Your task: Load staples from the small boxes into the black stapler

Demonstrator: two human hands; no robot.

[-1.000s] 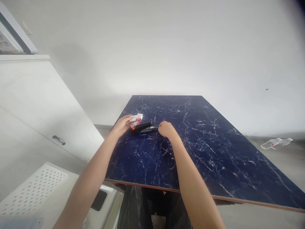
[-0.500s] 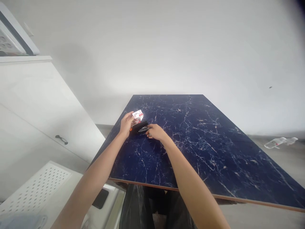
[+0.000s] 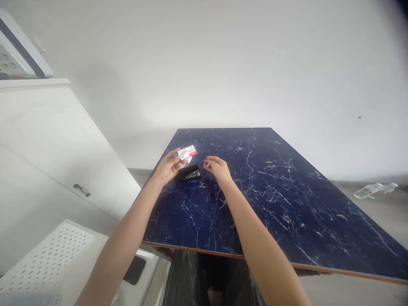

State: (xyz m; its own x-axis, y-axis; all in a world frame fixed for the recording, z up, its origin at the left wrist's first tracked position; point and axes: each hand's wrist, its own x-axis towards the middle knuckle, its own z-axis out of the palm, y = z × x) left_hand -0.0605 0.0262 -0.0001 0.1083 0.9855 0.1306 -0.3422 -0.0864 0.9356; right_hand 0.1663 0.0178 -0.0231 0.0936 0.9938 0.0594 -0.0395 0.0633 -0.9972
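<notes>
My left hand (image 3: 166,168) grips a small white and red box (image 3: 186,152), lifted a little above the dark blue marbled table (image 3: 261,199). Just below the box a black stapler (image 3: 189,173) lies on the table near its far left edge. My right hand (image 3: 218,168) hovers to the right of the stapler, with the fingers loosely curled and thumb and forefinger close together. Something tiny may sit between those fingertips, too small to make out.
A white cabinet (image 3: 47,140) with a dark handle (image 3: 81,189) stands to the left. A white perforated panel (image 3: 47,255) and a black phone (image 3: 134,269) lie below the table's near left corner. An empty plastic bottle (image 3: 372,190) lies on the floor at right.
My left hand lifted the box off the table and tilted it. My right hand slid along the stapler and then let go of it, moving slightly right. The stapler now looks shorter.
</notes>
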